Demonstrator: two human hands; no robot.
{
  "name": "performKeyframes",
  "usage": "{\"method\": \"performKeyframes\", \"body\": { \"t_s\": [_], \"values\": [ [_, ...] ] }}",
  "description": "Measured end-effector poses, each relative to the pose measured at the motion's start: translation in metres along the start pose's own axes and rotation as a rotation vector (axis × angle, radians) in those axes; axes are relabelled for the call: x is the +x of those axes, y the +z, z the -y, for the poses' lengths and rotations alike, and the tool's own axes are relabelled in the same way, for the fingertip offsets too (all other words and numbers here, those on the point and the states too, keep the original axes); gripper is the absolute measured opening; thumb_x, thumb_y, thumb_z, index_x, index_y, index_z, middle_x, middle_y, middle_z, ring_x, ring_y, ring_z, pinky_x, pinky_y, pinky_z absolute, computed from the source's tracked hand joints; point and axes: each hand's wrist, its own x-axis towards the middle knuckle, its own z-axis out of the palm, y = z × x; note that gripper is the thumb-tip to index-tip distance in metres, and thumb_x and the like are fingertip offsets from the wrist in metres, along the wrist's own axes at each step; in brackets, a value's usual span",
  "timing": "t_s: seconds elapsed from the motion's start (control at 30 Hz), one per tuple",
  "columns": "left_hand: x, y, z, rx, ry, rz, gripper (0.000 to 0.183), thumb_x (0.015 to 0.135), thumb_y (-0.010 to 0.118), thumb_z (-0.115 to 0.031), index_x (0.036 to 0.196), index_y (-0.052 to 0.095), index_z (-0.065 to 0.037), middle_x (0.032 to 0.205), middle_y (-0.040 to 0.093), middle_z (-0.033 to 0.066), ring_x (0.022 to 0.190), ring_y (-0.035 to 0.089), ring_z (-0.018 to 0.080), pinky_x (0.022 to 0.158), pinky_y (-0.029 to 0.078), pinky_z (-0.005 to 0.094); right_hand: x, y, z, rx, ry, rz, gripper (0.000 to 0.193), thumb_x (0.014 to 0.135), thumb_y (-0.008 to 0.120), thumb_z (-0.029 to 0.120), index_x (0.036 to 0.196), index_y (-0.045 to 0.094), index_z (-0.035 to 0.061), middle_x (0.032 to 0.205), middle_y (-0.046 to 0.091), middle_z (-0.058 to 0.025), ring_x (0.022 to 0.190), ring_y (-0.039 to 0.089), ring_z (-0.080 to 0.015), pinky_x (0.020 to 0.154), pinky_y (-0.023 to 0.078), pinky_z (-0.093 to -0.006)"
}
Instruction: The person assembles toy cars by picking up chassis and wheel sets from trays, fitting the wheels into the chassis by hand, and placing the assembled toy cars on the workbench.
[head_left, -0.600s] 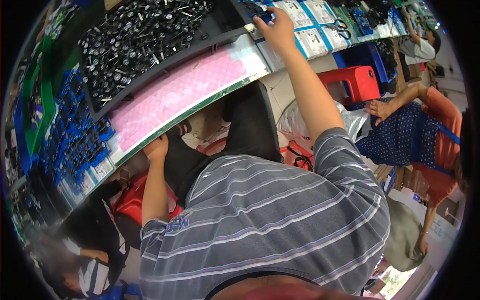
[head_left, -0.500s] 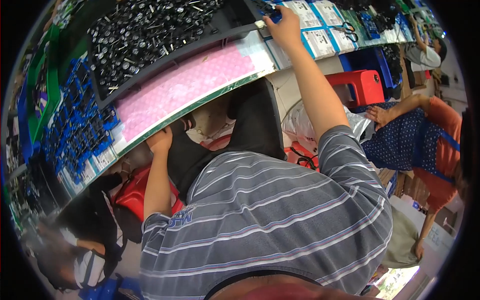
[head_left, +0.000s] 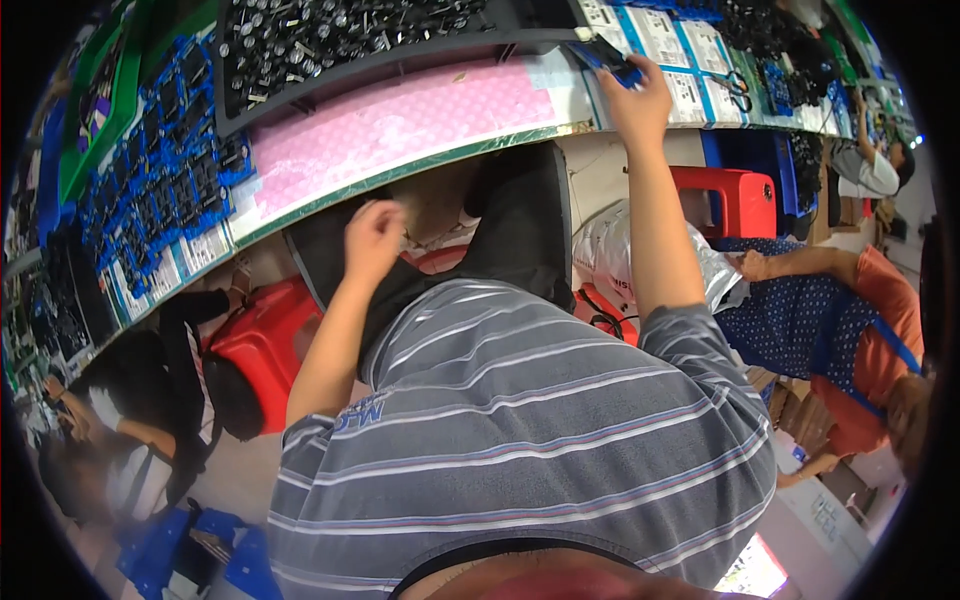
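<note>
My right hand (head_left: 642,105) reaches over the worktable's edge, thumb and fingers closed on a flat blue-and-black plastic part (head_left: 612,62). The part is tilted, beside the corner of a dark tray (head_left: 400,72). My left hand (head_left: 372,240) hangs above my lap in front of the table edge, its fingers curled in and slightly blurred, with nothing visible in them. Pink bubble wrap (head_left: 400,135) covers the table between the two. Small black and silver metal-pinned pieces (head_left: 340,40) fill the tray.
Many blue-and-black parts (head_left: 165,170) lie left of the tray. Scissors (head_left: 738,90) rest on white labelled sheets (head_left: 660,40) at right. Red stools (head_left: 265,345) stand below. A person in a dotted blue apron (head_left: 790,310) is at the right, another person (head_left: 130,440) at the lower left.
My left hand has left the table edge and moved right over my lap. My right hand has drawn back toward me, bringing the blue-and-black part into clearer view. The whole view has shifted slightly.
</note>
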Motion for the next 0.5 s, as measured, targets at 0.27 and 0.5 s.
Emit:
{"method": "performKeyframes", "body": {
  "t_s": [0.27,0.5],
  "values": [
    [0.041,0.091,-0.106,-0.968,-0.199,0.496,0.035,0.099,0.059,-0.029,0.125,0.055,-0.005,0.099,0.063,0.0038,0.079,0.059,0.0095,0.066,0.047,0.0235,-0.118,-0.027,0.048,0.357,0.222,0.275,0.049,0.073,0.084,0.013,0.114,0.061,0.0000,0.103,0.065,-0.0095,0.099,0.061,-0.0177,0.083,0.051,-0.0297],
    [0.040,0.076,-0.145,-1.092,-0.102,0.366,0.030,0.097,0.063,-0.027,0.117,0.054,-0.007,0.104,0.063,0.0041,0.091,0.060,0.0124,0.075,0.050,0.0275,-0.141,-0.037,0.093,0.392,-0.058,0.431,0.055,0.075,0.082,0.011,0.123,0.056,0.0013,0.118,0.064,-0.0127,0.108,0.062,-0.0224,0.088,0.051,-0.0342]
  ]
}}
